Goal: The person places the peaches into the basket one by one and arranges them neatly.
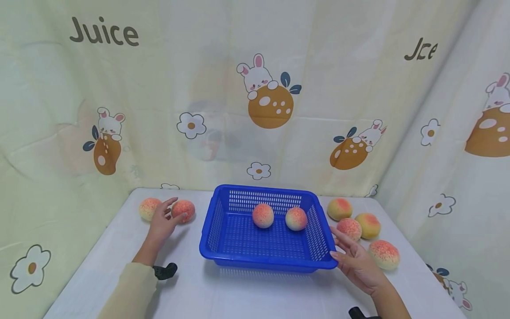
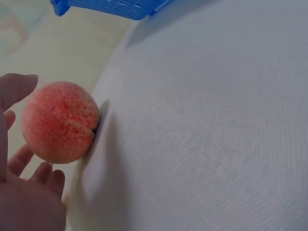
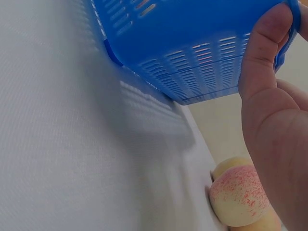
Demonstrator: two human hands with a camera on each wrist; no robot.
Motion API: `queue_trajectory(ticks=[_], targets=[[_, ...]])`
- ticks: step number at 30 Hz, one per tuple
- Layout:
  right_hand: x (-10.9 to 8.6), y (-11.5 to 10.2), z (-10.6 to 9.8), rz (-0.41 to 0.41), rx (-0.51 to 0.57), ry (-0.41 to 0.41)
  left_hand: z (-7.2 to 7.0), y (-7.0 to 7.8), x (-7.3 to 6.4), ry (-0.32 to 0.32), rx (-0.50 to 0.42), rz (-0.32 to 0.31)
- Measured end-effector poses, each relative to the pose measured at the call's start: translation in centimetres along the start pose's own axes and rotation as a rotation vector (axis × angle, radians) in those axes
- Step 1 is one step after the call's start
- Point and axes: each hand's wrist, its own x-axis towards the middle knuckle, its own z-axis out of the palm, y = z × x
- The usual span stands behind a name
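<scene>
My left hand (image 1: 162,221) is at a red peach (image 1: 183,211) on the left of the table. In the left wrist view, thumb and fingers are spread around the peach (image 2: 61,122); the thumb stands apart from it and the fingertips are close beneath. A second, paler peach (image 1: 149,209) lies just beyond this hand. My right hand (image 1: 358,263) pinches the right rim of a blue plastic basket (image 1: 267,262), its thumb on the near side in the right wrist view. Two peaches lie inside the basket, one near the middle (image 1: 263,215) and one further right (image 1: 296,219).
Right of the basket sit several more peaches, among them a yellow one (image 1: 339,209) at the back and a speckled one (image 1: 384,254) nearest the front. A white cloth covers the table (image 1: 183,292). Behind hangs a curtain (image 1: 215,88) with rabbit prints.
</scene>
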Motion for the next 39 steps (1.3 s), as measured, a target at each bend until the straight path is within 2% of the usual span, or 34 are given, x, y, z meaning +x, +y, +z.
queue_trajectory(ticks=[8, 14, 26, 34, 39], targets=[[0.0, 0.2, -0.1, -0.009, 0.005, -0.007, 0.6, -0.3, 0.6, -0.009, -0.007, -0.050], [0.0, 0.2, 0.0, 0.002, -0.001, 0.013, 0.8, -0.9, 1.4, -0.013, 0.000, -0.055], [0.0, 0.3, 0.0, -0.007, 0.015, -0.001, 1.3, -0.9, 2.1, 0.001, 0.027, -0.061], [0.1, 0.3, 0.1, 0.015, 0.004, 0.026, 1.6, -0.7, 2.1, 0.018, 0.004, -0.088], [0.0, 0.2, 0.1, 0.007, 0.010, 0.013, 1.8, -0.4, 2.1, 0.034, -0.007, -0.086]])
